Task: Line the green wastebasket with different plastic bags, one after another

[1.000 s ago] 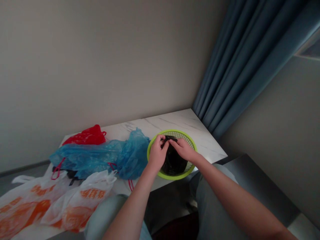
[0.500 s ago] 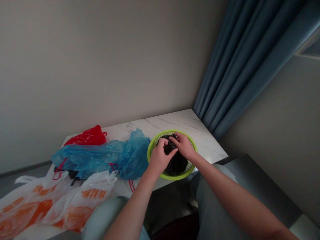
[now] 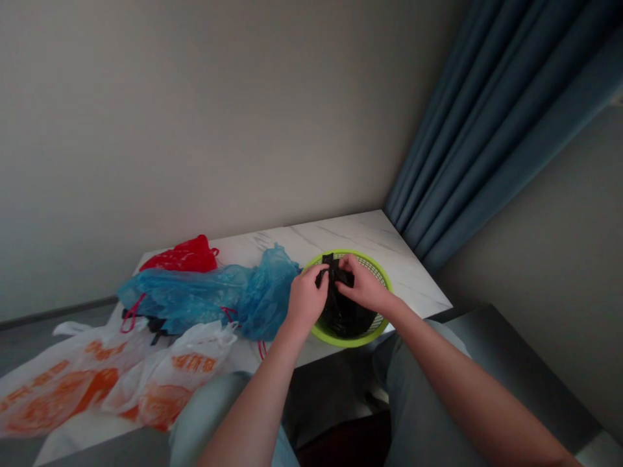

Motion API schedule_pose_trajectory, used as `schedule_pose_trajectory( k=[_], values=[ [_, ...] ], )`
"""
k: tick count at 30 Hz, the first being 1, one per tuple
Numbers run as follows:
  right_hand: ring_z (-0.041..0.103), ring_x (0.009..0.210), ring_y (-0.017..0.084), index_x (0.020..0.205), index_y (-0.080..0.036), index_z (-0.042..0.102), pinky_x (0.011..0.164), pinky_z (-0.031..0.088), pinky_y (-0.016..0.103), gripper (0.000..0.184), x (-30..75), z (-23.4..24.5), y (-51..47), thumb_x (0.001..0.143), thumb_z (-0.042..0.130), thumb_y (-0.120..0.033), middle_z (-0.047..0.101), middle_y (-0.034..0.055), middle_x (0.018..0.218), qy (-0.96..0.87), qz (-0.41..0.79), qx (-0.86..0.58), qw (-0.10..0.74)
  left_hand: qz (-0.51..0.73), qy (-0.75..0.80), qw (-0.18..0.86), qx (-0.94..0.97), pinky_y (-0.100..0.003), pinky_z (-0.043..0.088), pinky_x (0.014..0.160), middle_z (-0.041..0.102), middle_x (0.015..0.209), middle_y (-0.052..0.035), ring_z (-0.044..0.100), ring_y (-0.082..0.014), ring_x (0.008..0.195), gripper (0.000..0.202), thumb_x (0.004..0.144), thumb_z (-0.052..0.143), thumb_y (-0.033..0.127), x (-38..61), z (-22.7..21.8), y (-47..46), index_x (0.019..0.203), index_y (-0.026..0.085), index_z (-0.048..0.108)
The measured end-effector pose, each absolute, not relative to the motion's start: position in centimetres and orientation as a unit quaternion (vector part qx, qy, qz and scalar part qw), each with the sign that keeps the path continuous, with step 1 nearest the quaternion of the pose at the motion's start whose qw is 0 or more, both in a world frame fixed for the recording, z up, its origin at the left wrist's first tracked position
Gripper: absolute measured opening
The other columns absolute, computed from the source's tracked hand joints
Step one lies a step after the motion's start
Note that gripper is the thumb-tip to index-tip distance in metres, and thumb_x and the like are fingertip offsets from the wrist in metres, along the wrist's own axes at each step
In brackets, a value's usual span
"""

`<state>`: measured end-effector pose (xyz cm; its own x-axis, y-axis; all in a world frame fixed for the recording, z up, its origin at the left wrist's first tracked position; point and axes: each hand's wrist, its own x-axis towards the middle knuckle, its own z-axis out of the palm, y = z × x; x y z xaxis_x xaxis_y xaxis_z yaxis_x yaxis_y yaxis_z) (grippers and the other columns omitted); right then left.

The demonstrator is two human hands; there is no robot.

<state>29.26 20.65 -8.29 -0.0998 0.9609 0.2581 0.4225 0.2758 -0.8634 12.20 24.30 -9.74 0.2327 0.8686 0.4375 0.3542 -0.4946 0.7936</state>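
A black plastic bag [image 3: 346,312] sits bunched in a round lime-green basket [image 3: 381,274] on the white marble table [image 3: 341,237]. My left hand [image 3: 305,303] pinches the bag's top from the left side. My right hand [image 3: 361,288] grips the same top edge from the right, fingers curled over it. Both hands meet over the basket's near-left part, and a small black flap sticks up between them.
A crumpled blue plastic bag [image 3: 219,298] lies just left of the basket, a red bag [image 3: 187,255] behind it. White bags with orange print [image 3: 121,383] spread over the table's near left. A blue curtain [image 3: 487,130] hangs at the right. My knees [image 3: 413,376] are below the table edge.
Both hands have kept working the top of the black bag, gathering it higher over the basket. The view has shifted slightly, so everything sits a little further right.
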Motion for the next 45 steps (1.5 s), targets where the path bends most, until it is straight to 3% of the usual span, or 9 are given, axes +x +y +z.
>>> schedule_pose_trajectory(
  k=[3,7,13,19,23,29,36,40,45],
  values=[
    [0.052,0.079,0.020,0.094,-0.024,0.050,0.074,0.041,0.031,0.025,29.4,-8.2,20.6,0.073,0.056,-0.011,0.057,0.0014,0.087,-0.730,0.246,-0.509,0.385,0.440,0.406,0.307,0.740,-0.044,0.050,0.094,0.076,0.100,-0.0093,0.070,-0.0285,0.095,0.023,0.084,0.061,0.015,12.0,-9.7,24.8,0.097,0.024,0.077],
    [0.052,0.089,0.022,0.085,-0.023,0.050,0.080,0.042,0.033,0.027,29.4,-7.7,20.3,0.068,0.045,-0.004,0.054,0.0044,0.092,-0.745,0.202,-0.483,0.413,0.391,0.397,0.403,0.726,-0.042,0.050,0.093,0.078,0.093,-0.0057,0.070,-0.0271,0.091,0.027,0.078,0.058,0.011,12.0,-9.5,25.2,0.087,0.024,0.079],
    [0.055,0.098,0.022,0.086,-0.024,0.054,0.089,0.043,0.035,0.033,29.5,-7.9,20.5,0.064,0.044,-0.001,0.058,0.0048,0.097,-0.684,0.186,-0.507,0.490,0.351,0.399,0.571,0.625,-0.034,0.050,0.070,0.071,0.064,-0.0011,0.064,-0.0226,0.068,0.018,0.066,0.056,0.018,12.2,-9.6,25.4,0.056,0.022,0.071],
    [0.056,0.102,0.022,0.109,-0.024,0.049,0.092,0.046,0.038,0.047,29.5,-9.4,20.9,0.066,0.055,-0.005,0.058,0.0046,0.107,-0.640,0.213,-0.564,0.476,0.391,0.425,0.719,0.388,-0.028,0.050,0.070,0.071,0.070,-0.0039,0.064,-0.0181,0.069,0.012,0.059,0.062,0.015,12.4,-9.1,24.7,0.067,0.015,0.071],
    [0.050,0.120,0.025,0.108,-0.025,0.045,0.102,0.044,0.042,0.046,29.2,-8.6,20.1,0.071,0.071,-0.016,0.046,0.0102,0.127,-0.672,0.140,-0.538,0.489,0.398,0.395,0.797,0.226,-0.030,0.055,0.070,0.070,0.067,-0.0031,0.067,-0.0199,0.071,0.014,0.060,0.059,0.014,12.2,-8.0,25.0,0.071,0.015,0.068],
    [0.052,0.116,0.026,0.098,-0.025,0.058,0.102,0.043,0.044,0.017,28.9,-7.2,19.0,0.087,0.068,-0.033,0.052,0.0095,0.119,-0.714,0.106,-0.519,0.458,0.398,0.384,0.821,0.146,-0.034,0.059,0.072,0.072,0.069,-0.0051,0.071,-0.0227,0.074,0.018,0.066,0.057,0.013,12.2,-7.1,25.2,0.078,0.014,0.070],
    [0.056,0.095,0.022,0.088,-0.023,0.060,0.090,0.047,0.038,0.016,29.2,-8.2,19.9,0.096,0.053,-0.035,0.056,0.0051,0.096,-0.666,0.195,-0.525,0.493,0.341,0.378,0.826,0.241,-0.034,0.056,0.077,0.076,0.077,-0.0086,0.071,-0.0228,0.078,0.018,0.067,0.062,0.016,12.7,-8.0,24.7,0.080,0.013,0.075],
    [0.056,0.096,0.021,0.086,-0.023,0.060,0.089,0.046,0.037,0.014,29.5,-8.0,19.9,0.095,0.055,-0.032,0.055,0.0053,0.096,-0.673,0.175,-0.521,0.495,0.393,0.384,0.772,0.320,-0.029,0.052,0.080,0.076,0.079,-0.0081,0.068,-0.0188,0.077,0.018,0.059,0.065,0.010,12.6,-8.6,25.0,0.073,0.012,0.076],
    [0.055,0.094,0.021,0.083,-0.022,0.059,0.087,0.046,0.037,0.015,29.7,-7.6,19.6,0.095,0.054,-0.030,0.054,0.0061,0.095,-0.676,0.139,-0.536,0.487,0.449,0.407,0.704,0.369,-0.029,0.049,0.082,0.077,0.085,-0.0084,0.067,-0.0190,0.083,0.021,0.059,0.070,0.016,12.1,-9.3,25.8,0.078,0.013,0.079]
  ],
)
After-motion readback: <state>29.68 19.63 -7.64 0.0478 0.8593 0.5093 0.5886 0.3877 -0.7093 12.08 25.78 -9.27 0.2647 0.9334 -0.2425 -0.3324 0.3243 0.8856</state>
